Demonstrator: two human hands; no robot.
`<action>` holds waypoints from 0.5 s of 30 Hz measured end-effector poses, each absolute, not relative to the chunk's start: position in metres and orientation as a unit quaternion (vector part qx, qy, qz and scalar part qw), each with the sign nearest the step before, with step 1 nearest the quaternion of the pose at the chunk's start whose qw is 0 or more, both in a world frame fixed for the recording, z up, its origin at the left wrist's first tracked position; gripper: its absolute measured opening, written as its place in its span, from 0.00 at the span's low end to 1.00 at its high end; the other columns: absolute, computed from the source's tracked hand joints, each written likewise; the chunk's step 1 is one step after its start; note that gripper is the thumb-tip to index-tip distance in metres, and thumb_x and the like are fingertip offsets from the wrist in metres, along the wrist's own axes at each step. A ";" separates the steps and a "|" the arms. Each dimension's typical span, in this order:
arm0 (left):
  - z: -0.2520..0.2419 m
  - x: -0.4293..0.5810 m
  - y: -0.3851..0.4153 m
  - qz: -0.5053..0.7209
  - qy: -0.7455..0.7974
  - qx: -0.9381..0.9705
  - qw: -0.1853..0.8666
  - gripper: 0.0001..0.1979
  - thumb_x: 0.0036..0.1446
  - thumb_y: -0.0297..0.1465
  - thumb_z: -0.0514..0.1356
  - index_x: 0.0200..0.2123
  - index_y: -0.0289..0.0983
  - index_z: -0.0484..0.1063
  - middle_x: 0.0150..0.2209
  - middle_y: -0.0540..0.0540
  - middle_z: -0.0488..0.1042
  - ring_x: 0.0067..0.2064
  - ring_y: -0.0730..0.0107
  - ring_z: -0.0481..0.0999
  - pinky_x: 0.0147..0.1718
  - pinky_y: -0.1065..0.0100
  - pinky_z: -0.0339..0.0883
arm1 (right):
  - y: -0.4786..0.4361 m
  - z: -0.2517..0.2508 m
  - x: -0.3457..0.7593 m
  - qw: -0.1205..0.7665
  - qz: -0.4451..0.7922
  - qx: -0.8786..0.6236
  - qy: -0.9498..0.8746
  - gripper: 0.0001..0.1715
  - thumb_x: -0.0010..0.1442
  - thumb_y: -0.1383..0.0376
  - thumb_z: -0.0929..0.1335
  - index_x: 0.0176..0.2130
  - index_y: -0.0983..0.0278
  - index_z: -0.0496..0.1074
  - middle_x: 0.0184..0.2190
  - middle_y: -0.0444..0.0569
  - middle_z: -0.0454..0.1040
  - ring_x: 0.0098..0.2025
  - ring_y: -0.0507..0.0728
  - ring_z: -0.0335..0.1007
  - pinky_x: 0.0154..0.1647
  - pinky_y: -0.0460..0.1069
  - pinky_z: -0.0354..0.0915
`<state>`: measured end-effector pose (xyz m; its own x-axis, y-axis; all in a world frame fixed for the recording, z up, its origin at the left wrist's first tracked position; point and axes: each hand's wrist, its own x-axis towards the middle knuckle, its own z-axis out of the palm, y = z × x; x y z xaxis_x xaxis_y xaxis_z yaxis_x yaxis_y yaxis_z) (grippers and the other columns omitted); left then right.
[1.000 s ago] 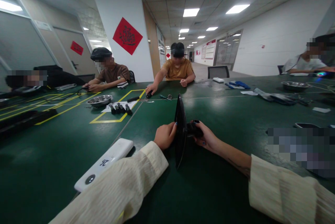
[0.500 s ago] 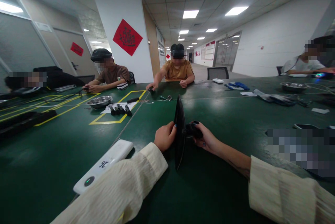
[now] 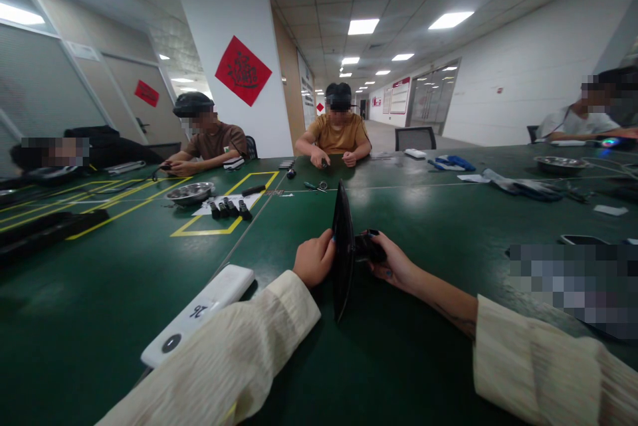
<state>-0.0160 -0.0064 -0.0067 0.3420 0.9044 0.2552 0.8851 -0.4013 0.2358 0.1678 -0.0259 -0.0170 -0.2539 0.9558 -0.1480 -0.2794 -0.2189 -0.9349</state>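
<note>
- Far out at 9 o'clock, dark trays [image 3: 50, 226] lie on the green worktop [image 3: 124, 280].
- At 10 o'clock a steel bowl [image 3: 189, 192] sits just beside a frame of yellow tape [image 3: 199, 230]. A row of small black parts [image 3: 229, 208] stands on white paper inside the frame. Behind them sits a co-worker in brown [image 3: 212, 140].
- At 7 o'clock a white power bank [image 3: 199, 312] lies flat, just beside the left sleeve [image 3: 239, 359].
- The left hand [image 3: 314, 258] is curled, with its fingertips pressed to the left face of the disc [image 3: 341, 266] and one finger at the rim.
- The disc is thin and black and stands on edge at the centre of the worktop. It is seen edge-on, top toward 12 o'clock and lower end toward 6 o'clock, between the two hands.
- Beyond it at 12 o'clock, a co-worker in yellow [image 3: 339, 132] has both hands close together on the worktop.
- A black knob [image 3: 371, 248] sticks out of the disc's right face at 3 o'clock.
- The right hand [image 3: 393, 265] is closed round the knob, fingers wrapped over it.
- At 2 o'clock sits a second bowl [image 3: 561, 163]. A white card [image 3: 612, 209] and a phone [image 3: 583, 238] lie at 3 o'clock, well apart from the hands.
</note>
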 end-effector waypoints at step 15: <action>-0.006 -0.015 -0.007 0.163 0.549 0.819 0.013 0.21 0.63 0.37 0.38 0.44 0.39 0.67 0.35 0.43 0.76 0.38 0.59 0.75 0.33 0.66 0.59 | -0.023 -0.023 0.169 0.464 0.671 -0.390 -0.426 0.11 0.58 0.57 0.58 0.39 0.60 0.57 0.12 0.39 0.66 0.08 0.46 0.47 0.09 0.40 0.38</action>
